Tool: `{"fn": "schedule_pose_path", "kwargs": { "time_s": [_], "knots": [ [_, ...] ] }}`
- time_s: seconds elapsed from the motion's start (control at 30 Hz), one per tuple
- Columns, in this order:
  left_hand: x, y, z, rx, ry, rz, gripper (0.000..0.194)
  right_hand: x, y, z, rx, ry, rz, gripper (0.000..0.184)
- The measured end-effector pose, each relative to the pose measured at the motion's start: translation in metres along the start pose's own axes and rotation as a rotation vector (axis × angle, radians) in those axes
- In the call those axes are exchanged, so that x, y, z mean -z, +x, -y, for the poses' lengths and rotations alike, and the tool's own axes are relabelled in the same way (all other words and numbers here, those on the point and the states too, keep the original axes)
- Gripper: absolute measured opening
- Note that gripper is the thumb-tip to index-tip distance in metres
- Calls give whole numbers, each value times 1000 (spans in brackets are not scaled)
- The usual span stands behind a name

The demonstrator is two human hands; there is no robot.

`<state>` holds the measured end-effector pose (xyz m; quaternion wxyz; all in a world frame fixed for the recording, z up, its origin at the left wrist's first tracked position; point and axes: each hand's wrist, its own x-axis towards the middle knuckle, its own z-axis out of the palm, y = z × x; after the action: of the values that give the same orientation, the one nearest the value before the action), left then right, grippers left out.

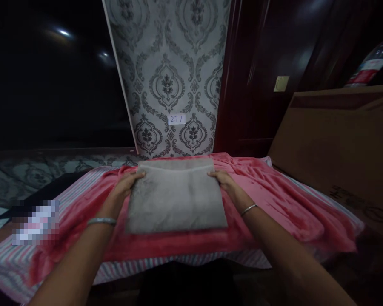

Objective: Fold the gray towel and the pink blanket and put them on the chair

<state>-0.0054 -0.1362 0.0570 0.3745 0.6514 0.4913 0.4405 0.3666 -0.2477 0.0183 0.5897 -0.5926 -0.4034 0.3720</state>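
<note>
A grey folded cloth (175, 197) lies flat on a pink fleece blanket (274, 199). My left hand (127, 183) grips the cloth's upper left edge, fingers curled over it. At the upper right edge my right hand (222, 179) holds the cloth the same way. Each wrist wears a silver bangle. The cloth's top edge shows a folded-over layer.
The pink blanket covers a striped sheet (6, 263) on a low surface. A large cardboard box (338, 140) stands at the right, with a bottle (372, 63) behind it. Patterned wallpaper with a small paper label (176, 119) and a dark wooden door (258, 76) are ahead.
</note>
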Motion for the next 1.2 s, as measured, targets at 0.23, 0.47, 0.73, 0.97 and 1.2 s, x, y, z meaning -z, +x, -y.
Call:
{"fn": "schedule_pose_path", "kwargs": {
  "time_s": [0.23, 0.47, 0.73, 0.97, 1.2],
  "knots": [
    [19, 30, -68, -338, -210, -56, 64, 20, 24, 72, 483, 14, -187, 40],
    [19, -28, 26, -363, 145, -63, 45, 33, -48, -34, 565, -291, -199, 28],
    [31, -129, 130, -455, 450, 234, 38, 55, -130, -121, 588, -663, 194, 32],
    [41, -98, 89, -318, 707, 194, 46, 64, -114, -102, 484, -893, -5, 46],
    [-66, -68, 41, -324, 940, 226, 62, -92, -67, -43, 453, -1050, 281, 65]
  ]
}}
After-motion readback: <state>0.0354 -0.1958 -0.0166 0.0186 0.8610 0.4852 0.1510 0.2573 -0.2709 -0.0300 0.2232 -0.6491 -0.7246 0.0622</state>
